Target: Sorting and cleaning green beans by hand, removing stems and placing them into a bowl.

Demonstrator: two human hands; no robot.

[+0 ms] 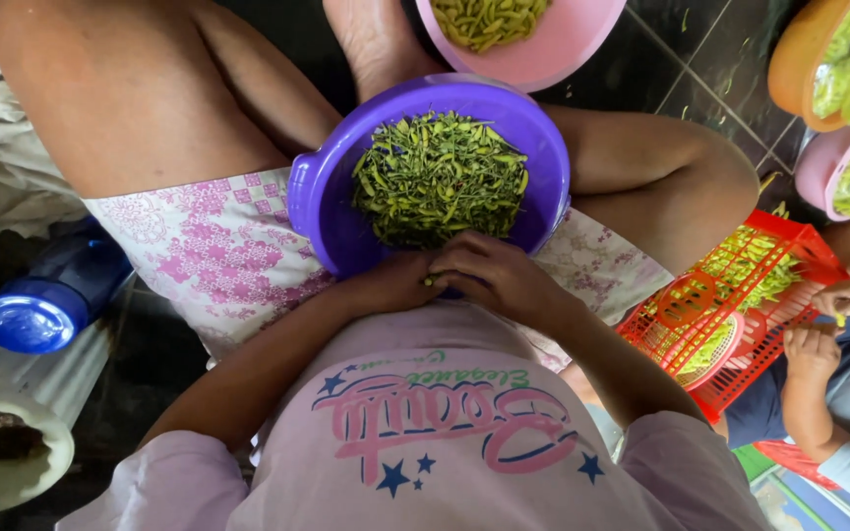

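A purple plastic bowl (322, 197) rests in my lap, filled with a heap of small green-yellow buds and stems (440, 175). Both my hands meet at the bowl's near rim. My left hand (395, 283) and my right hand (494, 275) are closed together on one small green bud (432, 280), pinched between the fingertips. My bare knees spread to either side of the bowl.
A pink bowl (563, 49) of picked buds sits beyond the purple one. To the right another person's hands (843, 300) work over a red plastic basket (769, 334) of buds. Orange and pink bowls (819, 147) stand at upper right. A blue bottle (36, 315) lies at left.
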